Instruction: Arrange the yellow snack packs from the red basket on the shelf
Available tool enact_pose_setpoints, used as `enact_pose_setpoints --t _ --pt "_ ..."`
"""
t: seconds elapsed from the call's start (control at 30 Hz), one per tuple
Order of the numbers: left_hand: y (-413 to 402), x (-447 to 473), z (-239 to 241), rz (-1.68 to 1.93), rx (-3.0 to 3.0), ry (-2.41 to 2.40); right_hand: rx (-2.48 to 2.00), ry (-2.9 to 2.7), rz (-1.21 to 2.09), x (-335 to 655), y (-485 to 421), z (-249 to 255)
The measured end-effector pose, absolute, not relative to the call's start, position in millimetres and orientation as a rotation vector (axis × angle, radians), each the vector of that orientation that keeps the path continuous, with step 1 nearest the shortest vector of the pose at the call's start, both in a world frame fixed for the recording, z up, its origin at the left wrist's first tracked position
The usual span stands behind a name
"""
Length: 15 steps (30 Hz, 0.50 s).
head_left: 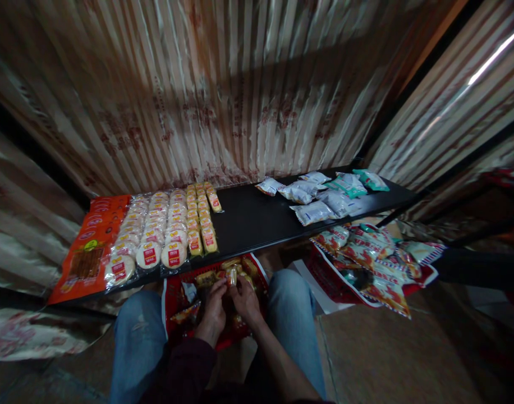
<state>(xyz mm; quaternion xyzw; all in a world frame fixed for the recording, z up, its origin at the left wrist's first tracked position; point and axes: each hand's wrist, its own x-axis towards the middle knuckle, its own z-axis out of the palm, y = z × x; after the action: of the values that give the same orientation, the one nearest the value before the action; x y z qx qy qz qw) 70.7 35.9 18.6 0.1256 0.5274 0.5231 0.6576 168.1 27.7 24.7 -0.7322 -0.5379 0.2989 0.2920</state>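
Note:
Between my knees, my left hand [214,307] and my right hand [245,301] come together over a red basket [166,306]. Their fingertips pinch a small, yellowish wrapped snack cake [232,275] from either side, held roughly upright. More wrapped snacks [206,278] lie in the basket around and beneath the hands, with a colourful packet [187,312] at its left side. Just beyond the basket, a black shelf [248,224] carries rows of the yellow snack cakes [209,238]. My fingers partly hide the held snack cake.
Left on the shelf are round wrapped crackers [149,255] in rows and orange packets [88,247]. Silver-white pouches [313,213] and green ones [370,179] lie at its right. A second red basket [324,272] below holds large snack bags [368,247]. Striped curtains [223,95] hang behind.

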Motion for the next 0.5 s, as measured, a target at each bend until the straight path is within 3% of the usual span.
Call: enact_pose_setpoints --t 0.5 --pt "22 90 54 1.094 0.786 1.272 -1.742 -1.186 0.671 187 16 9"
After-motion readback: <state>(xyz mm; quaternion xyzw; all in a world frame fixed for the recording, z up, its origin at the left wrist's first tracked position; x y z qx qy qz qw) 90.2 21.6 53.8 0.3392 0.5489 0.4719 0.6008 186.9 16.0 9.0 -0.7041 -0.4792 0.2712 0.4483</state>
